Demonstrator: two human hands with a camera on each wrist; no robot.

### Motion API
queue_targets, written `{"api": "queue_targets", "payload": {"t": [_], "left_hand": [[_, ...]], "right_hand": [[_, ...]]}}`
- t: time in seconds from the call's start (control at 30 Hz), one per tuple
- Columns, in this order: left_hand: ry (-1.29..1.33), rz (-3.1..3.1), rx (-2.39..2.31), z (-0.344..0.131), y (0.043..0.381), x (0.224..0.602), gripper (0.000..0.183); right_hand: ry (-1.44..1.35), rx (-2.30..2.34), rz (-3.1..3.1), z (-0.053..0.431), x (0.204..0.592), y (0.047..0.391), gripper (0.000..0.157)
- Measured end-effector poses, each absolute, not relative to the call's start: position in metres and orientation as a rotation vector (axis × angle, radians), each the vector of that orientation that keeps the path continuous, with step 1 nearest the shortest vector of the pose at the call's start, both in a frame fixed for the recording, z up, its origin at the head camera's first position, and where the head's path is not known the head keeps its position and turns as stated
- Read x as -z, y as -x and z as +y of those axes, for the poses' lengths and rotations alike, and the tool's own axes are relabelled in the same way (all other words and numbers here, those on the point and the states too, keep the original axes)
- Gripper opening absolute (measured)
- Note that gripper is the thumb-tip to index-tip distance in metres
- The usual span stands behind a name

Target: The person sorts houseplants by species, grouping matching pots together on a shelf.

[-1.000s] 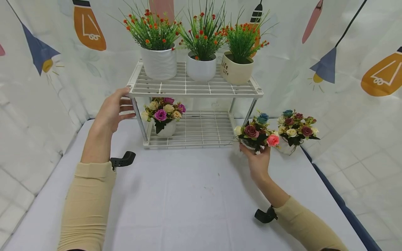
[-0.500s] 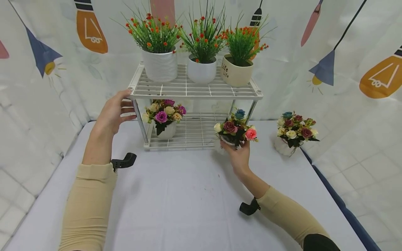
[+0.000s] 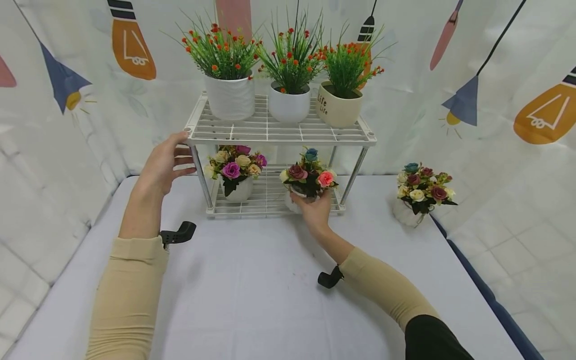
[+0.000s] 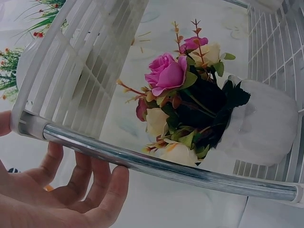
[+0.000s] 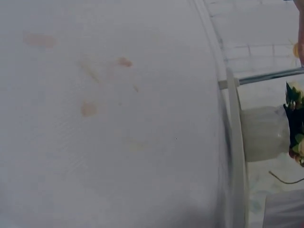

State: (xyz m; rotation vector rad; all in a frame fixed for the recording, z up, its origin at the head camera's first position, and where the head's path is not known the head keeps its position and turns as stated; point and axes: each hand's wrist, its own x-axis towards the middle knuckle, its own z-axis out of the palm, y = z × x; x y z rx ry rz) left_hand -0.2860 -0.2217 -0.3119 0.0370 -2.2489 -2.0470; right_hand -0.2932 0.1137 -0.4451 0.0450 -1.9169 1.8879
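Note:
My left hand (image 3: 163, 164) grips the upper left corner of a two-tier white wire shelf (image 3: 279, 134). In the left wrist view, fingertips (image 4: 118, 178) lie along its metal post (image 4: 142, 159). My right hand (image 3: 317, 212) holds a small white pot of artificial roses (image 3: 310, 175), coloured blue, dark red and pink, at the front of the lower tier. Left of it on that tier stands a pot of purple and cream roses (image 3: 236, 170), seen close in the left wrist view. The right wrist view leaves out the held roses' blooms.
On the top tier stand a tall white pot (image 3: 230, 97), a rounder white pot (image 3: 289, 105) and a cream pot (image 3: 338, 106), all with grassy red-flowered plants. Another rose pot (image 3: 407, 212) stands on the white tablecloth (image 3: 252, 290) near the right edge. A printed curtain (image 3: 414, 100) hangs behind.
My right hand has carried the rose pot leftward from beside the shelf to the lower tier's front. My left hand keeps its grip on the corner.

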Motion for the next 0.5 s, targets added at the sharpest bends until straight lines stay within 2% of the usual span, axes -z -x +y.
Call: {"api": "queue_targets", "payload": {"t": [0.5], "left_hand": [[-0.049, -2.241, 2.062, -0.222, 0.285, 0.312, 0.06]], "right_hand": [[-0.038, -1.82, -1.979, 0.071, 0.454, 0.339, 0.091]]}}
